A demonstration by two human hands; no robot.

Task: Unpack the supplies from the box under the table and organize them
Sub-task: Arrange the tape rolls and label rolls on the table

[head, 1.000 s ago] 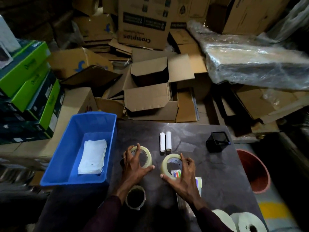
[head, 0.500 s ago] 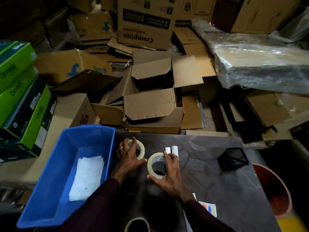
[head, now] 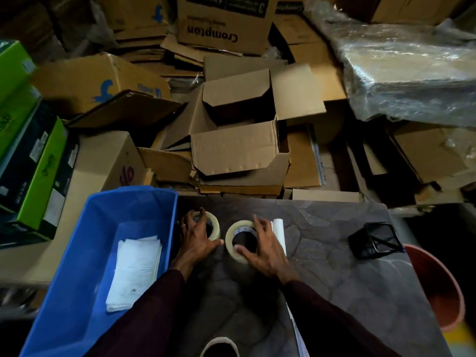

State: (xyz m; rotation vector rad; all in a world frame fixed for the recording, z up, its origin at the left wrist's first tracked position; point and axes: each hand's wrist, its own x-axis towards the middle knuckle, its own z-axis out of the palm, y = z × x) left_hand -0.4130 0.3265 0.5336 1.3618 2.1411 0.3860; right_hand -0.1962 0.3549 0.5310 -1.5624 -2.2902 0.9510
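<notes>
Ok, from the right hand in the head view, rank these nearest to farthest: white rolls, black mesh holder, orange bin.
1. white rolls: touching the right hand, just to its right.
2. black mesh holder: further right on the table.
3. orange bin: off the table's right edge.

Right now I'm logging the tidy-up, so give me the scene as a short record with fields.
surface: dark table
left hand: on the left tape roll
right hand: on the right tape roll
white rolls: just right of the right hand
blue bin: left of table, holds white paper stack
black mesh holder: right side of table
third tape roll: near edge, partly out of view
</notes>
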